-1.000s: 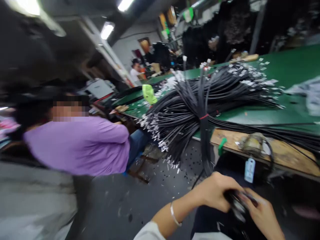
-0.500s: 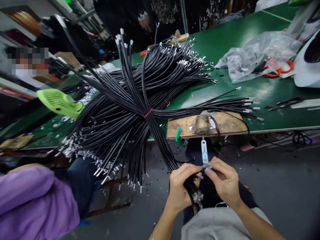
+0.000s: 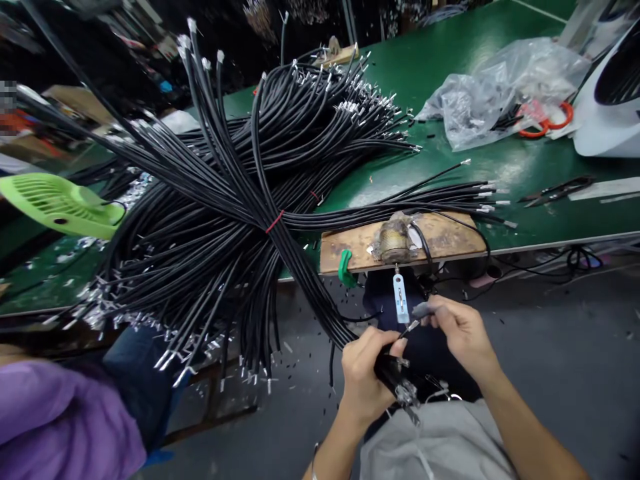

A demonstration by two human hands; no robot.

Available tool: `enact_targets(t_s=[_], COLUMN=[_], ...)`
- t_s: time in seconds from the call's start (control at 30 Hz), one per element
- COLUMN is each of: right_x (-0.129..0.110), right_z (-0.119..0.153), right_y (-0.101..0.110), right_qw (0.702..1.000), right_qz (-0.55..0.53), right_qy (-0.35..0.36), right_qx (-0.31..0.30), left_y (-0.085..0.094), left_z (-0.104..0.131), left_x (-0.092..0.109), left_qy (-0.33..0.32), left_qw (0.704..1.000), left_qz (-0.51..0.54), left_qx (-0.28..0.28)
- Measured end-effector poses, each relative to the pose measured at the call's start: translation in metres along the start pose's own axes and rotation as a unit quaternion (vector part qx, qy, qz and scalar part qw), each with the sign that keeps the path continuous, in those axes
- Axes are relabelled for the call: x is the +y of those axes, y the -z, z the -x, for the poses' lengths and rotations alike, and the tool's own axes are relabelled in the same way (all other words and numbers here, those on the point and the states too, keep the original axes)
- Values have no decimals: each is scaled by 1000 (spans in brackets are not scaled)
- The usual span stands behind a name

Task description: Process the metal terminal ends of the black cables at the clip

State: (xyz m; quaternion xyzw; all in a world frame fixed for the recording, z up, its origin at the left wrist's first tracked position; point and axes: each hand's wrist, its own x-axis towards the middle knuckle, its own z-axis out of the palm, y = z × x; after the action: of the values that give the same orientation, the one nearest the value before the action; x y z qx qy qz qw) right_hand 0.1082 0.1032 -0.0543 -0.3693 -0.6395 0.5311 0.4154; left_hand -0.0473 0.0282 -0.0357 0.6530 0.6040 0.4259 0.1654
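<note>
The right hand (image 3: 463, 330) had drawn toward two o'clock, pinching a grey scrap (image 3: 424, 310) — seemingly exposing one silvery cable tip (image 3: 413, 326); the left hand (image 3: 366, 373) gripped black cables (image 3: 319, 301).

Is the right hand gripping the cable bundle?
No, the left hand grips the cable bundle; the right hand pinches a small grey piece.

Showing no readable text; bearing only tiny, illegible marks on the light-blue plastic piece (image 3: 401, 308), lower right of centre.
</note>
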Motion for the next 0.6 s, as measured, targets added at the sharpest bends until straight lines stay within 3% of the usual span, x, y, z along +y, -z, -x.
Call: enact_targets(t_s=[0.1, 0.27, 0.37, 0.47, 0.53, 0.6], right_x=[-4, -2, 4, 7, 8, 7], right_z=[3, 12, 18, 21, 21, 19], right_y=[-2, -28, -41, -44, -41, -34], right_qw=[998, 997, 978, 930, 944, 981], right_qz=[7, -18, -168, -328, -295, -166], right_qy=[-5, 8, -64, -151, -127, -40], right_qx=[-69, 72, 102, 75, 74, 89], left_y=[1, -3, -5, -4, -2, -1], left_z=[-1, -2, -2, -4, -6, -8], left_x=[2, 5, 5, 7, 8, 10], left_qy=[-11, 0, 4, 4, 7, 9], left_qw=[1000, 1000, 1000, 1000, 1000, 1000], left_qz=[7, -23, -25, -8, 5, 15], left_qx=[-7, -2, 18, 26, 6, -3])
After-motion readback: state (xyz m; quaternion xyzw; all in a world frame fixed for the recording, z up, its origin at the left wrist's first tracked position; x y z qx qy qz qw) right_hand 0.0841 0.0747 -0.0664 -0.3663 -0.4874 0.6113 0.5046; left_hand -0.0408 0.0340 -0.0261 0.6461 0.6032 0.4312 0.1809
